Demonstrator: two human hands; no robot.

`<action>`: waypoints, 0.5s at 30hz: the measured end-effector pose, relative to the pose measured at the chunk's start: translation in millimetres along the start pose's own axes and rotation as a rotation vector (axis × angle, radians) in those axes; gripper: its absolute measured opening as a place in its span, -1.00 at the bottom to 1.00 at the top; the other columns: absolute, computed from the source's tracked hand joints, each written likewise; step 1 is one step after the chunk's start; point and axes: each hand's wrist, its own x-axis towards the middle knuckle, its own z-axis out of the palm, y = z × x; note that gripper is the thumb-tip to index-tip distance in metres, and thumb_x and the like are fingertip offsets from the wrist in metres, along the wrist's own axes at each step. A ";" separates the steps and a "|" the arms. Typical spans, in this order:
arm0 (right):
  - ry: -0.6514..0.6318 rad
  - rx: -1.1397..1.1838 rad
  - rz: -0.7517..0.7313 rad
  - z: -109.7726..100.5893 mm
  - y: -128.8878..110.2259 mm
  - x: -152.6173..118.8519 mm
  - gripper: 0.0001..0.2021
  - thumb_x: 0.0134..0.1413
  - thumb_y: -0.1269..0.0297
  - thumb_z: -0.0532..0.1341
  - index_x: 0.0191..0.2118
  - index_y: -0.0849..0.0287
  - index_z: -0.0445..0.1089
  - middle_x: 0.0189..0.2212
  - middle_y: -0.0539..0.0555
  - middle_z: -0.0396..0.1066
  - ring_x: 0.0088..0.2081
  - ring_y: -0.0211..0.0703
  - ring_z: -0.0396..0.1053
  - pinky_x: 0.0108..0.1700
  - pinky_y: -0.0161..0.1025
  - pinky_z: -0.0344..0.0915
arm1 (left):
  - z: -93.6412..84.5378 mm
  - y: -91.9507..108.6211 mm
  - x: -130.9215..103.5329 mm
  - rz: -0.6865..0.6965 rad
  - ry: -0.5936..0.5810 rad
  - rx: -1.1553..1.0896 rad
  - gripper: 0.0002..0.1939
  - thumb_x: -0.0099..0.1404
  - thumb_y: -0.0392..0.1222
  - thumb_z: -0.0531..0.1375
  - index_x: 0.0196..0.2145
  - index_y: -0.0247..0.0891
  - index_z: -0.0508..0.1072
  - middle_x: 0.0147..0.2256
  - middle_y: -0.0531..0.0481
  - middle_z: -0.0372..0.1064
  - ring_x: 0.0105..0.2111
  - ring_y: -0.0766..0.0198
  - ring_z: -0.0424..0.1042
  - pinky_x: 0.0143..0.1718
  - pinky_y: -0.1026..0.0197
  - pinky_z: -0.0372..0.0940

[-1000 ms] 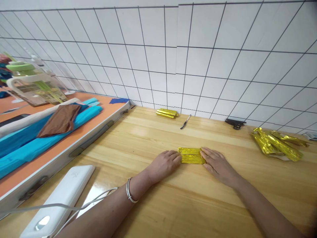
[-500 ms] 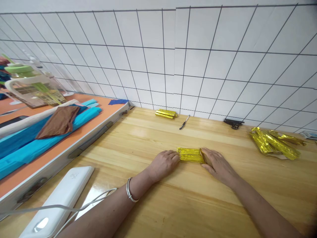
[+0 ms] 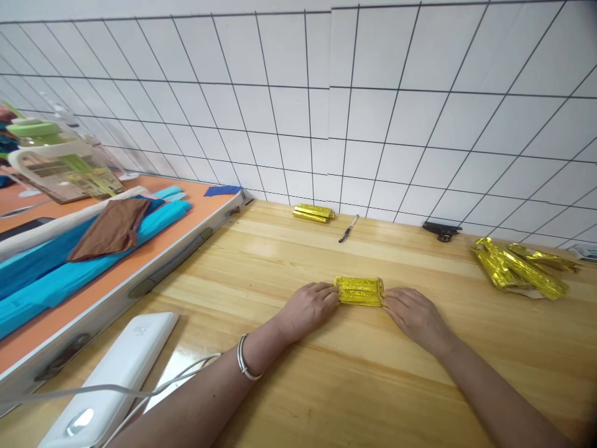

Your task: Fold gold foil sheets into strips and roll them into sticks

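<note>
A folded piece of shiny gold foil paper [image 3: 359,291] lies flat on the wooden table between my hands, with a crease line along its length and narrow folds at both short ends. My left hand [image 3: 310,310], with a silver bracelet on its wrist, is closed on the left end. At the opposite end, my right hand [image 3: 416,316] has its fingers pinched together on the folded right edge. The fingertips partly cover both ends of the foil.
Folded gold foil strips [image 3: 313,213] and a pen [image 3: 349,229] lie near the wall. Farther right are a black clip-like object [image 3: 442,231] and a gold foil pile [image 3: 520,267]. A white power bank [image 3: 112,379] with cables sits left, beside an orange table [image 3: 153,255] bearing blue rolls.
My right hand has gone from spread fingers at the foil's right end to a pinch there. The right edge, raised before, now lies folded flat. My left hand has hardly moved.
</note>
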 end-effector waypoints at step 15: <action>-0.005 0.130 0.114 6.1 6.1 3.8 -0.81 0.18 0.25 0.03 -0.24 0.07 0.39 -0.18 0.12 0.42 -0.12 -0.06 0.33 -0.06 -0.03 0.28 | -3.1 -4.4 -2.8 -0.021 -0.002 -0.108 -0.81 0.36 -0.26 -0.02 -0.19 -0.20 0.38 -0.07 -0.02 0.40 0.02 0.25 0.31 0.01 0.17 0.24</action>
